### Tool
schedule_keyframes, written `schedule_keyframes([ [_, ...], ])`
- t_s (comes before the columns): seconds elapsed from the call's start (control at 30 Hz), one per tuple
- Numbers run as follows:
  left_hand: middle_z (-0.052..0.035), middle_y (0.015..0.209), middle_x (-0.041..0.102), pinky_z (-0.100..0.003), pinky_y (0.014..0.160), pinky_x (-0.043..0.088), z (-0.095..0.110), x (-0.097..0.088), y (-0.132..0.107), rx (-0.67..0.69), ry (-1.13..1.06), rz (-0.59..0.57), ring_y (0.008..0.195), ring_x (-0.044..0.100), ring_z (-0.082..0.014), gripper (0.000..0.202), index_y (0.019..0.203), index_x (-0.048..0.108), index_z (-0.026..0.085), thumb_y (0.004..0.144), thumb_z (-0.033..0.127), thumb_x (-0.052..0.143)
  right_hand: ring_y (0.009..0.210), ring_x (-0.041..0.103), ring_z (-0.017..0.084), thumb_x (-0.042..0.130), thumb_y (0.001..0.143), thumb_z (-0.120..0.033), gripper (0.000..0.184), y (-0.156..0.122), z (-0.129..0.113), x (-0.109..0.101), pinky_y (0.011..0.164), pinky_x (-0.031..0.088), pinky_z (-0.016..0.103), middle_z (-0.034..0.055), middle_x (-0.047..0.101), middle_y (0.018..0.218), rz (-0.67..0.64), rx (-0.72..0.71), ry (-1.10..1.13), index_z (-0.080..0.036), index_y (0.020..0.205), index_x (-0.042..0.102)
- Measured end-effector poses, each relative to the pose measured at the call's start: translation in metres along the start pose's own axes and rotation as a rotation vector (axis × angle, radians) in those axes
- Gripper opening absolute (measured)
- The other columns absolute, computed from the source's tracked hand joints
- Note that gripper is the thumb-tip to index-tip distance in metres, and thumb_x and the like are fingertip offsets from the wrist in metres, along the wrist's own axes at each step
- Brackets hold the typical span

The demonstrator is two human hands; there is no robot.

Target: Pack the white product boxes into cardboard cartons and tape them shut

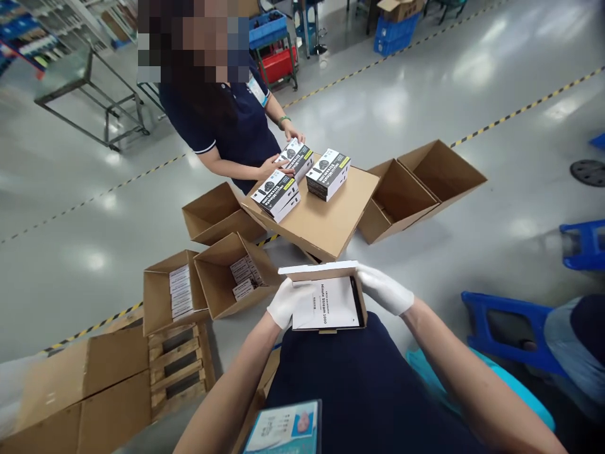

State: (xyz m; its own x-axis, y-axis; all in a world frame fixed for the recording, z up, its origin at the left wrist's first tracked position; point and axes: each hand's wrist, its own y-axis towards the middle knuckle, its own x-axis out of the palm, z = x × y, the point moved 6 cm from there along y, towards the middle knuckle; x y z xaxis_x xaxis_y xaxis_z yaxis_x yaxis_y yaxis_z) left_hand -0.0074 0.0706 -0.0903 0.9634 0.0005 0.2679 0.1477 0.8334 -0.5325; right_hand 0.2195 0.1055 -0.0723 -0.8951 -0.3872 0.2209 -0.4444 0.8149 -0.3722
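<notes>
At lower left of the frame, open cartons (203,287) hold stacked white boxes beside a wooden pallet (177,369). At centre, the left hand (282,304), gloved white, grips the left edge of a small open box (325,297) held over the lap; the right hand (384,290) clasps its right edge. Above them, a co-worker's hands (278,165) rest on printed boxes (302,173) stacked on a cardboard table (331,217). Empty cartons (420,186) lie at right.
</notes>
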Motion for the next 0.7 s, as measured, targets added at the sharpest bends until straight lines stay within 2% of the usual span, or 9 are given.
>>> schedule_keyframes([
  [0.13, -0.0146, 0.114, 0.078, -0.053, 0.104, 0.051, -0.015, -0.016, 0.007, -0.063, 0.099, 0.21, 0.112, 0.07, -0.0348, 0.044, 0.109, 0.073, 0.012, 0.07, 0.029, 0.087, 0.113, 0.069, 0.031, 0.079, 0.08, -0.043, 0.049, 0.012, 0.035, 0.02, 0.101, 0.056, 0.046, 0.0098, 0.076, 0.12, 0.095, 0.174, -0.119, -0.019, 0.122, 0.067],
  [0.2, -0.0136, 0.11, 0.079, -0.053, 0.105, 0.05, -0.014, -0.027, 0.009, 0.005, 0.216, 0.246, 0.111, 0.07, -0.0345, 0.04, 0.107, 0.074, 0.011, 0.071, 0.025, 0.082, 0.109, 0.071, 0.032, 0.077, 0.08, -0.04, 0.045, 0.016, 0.046, 0.024, 0.097, 0.057, 0.046, 0.0102, 0.077, 0.114, 0.145, 0.194, -0.185, -0.019, 0.118, 0.068],
  [0.27, -0.013, 0.116, 0.078, -0.051, 0.11, 0.047, -0.006, -0.033, 0.006, 0.141, 0.304, 0.141, 0.117, 0.068, -0.0338, 0.038, 0.111, 0.076, 0.012, 0.076, 0.026, 0.076, 0.107, 0.071, 0.031, 0.074, 0.081, -0.04, 0.039, 0.017, 0.049, 0.021, 0.097, 0.057, 0.046, 0.0106, 0.078, 0.11, 0.175, 0.122, -0.219, -0.018, 0.112, 0.07],
  [0.33, -0.0126, 0.129, 0.073, -0.048, 0.116, 0.043, 0.001, -0.034, -0.002, 0.239, 0.363, -0.062, 0.126, 0.064, -0.0322, 0.035, 0.114, 0.078, 0.015, 0.085, 0.032, 0.068, 0.115, 0.069, 0.032, 0.067, 0.086, -0.049, 0.037, 0.012, 0.046, 0.013, 0.105, 0.053, 0.047, 0.0117, 0.077, 0.116, 0.146, -0.02, -0.212, -0.019, 0.108, 0.073],
  [0.4, -0.0113, 0.145, 0.064, -0.046, 0.122, 0.037, 0.005, -0.035, -0.015, 0.253, 0.438, -0.242, 0.138, 0.055, -0.0312, 0.039, 0.123, 0.076, 0.019, 0.094, 0.04, 0.061, 0.133, 0.059, 0.034, 0.054, 0.094, -0.06, 0.047, 0.003, 0.041, 0.009, 0.117, 0.043, 0.05, 0.0116, 0.072, 0.129, 0.0, -0.154, -0.204, -0.021, 0.112, 0.075],
  [0.47, -0.0101, 0.157, 0.054, -0.047, 0.127, 0.027, 0.008, -0.036, -0.027, 0.243, 0.504, -0.331, 0.149, 0.043, -0.0325, 0.051, 0.138, 0.068, 0.022, 0.096, 0.051, 0.06, 0.147, 0.045, 0.034, 0.04, 0.1, -0.066, 0.059, -0.009, 0.038, 0.008, 0.125, 0.031, 0.053, 0.0106, 0.066, 0.141, -0.175, -0.211, -0.229, -0.023, 0.125, 0.073],
  [0.53, -0.0107, 0.161, 0.048, -0.051, 0.13, 0.018, 0.008, -0.035, -0.035, 0.232, 0.549, -0.378, 0.154, 0.032, -0.0354, 0.071, 0.149, 0.058, 0.022, 0.091, 0.064, 0.062, 0.151, 0.038, 0.034, 0.039, 0.1, -0.071, 0.066, -0.016, 0.038, 0.01, 0.127, 0.026, 0.055, 0.0112, 0.06, 0.149, -0.275, -0.193, -0.275, -0.024, 0.137, 0.065],
  [0.6, -0.0124, 0.16, 0.049, -0.052, 0.129, 0.02, 0.005, -0.032, -0.039, 0.205, 0.577, -0.361, 0.152, 0.036, -0.0372, 0.079, 0.15, 0.056, 0.021, 0.089, 0.07, 0.061, 0.146, 0.045, 0.035, 0.047, 0.096, -0.073, 0.069, -0.019, 0.04, 0.014, 0.123, 0.034, 0.055, 0.0134, 0.058, 0.15, -0.306, -0.149, -0.296, -0.023, 0.142, 0.061],
  [0.7, -0.0123, 0.15, 0.059, -0.049, 0.123, 0.034, -0.001, -0.032, -0.039, 0.137, 0.62, -0.217, 0.14, 0.052, -0.033, 0.061, 0.143, 0.061, 0.021, 0.098, 0.061, 0.055, 0.129, 0.061, 0.032, 0.055, 0.096, -0.067, 0.062, -0.017, 0.044, 0.02, 0.111, 0.048, 0.049, 0.0135, 0.063, 0.142, -0.277, -0.065, -0.285, -0.022, 0.139, 0.062],
])
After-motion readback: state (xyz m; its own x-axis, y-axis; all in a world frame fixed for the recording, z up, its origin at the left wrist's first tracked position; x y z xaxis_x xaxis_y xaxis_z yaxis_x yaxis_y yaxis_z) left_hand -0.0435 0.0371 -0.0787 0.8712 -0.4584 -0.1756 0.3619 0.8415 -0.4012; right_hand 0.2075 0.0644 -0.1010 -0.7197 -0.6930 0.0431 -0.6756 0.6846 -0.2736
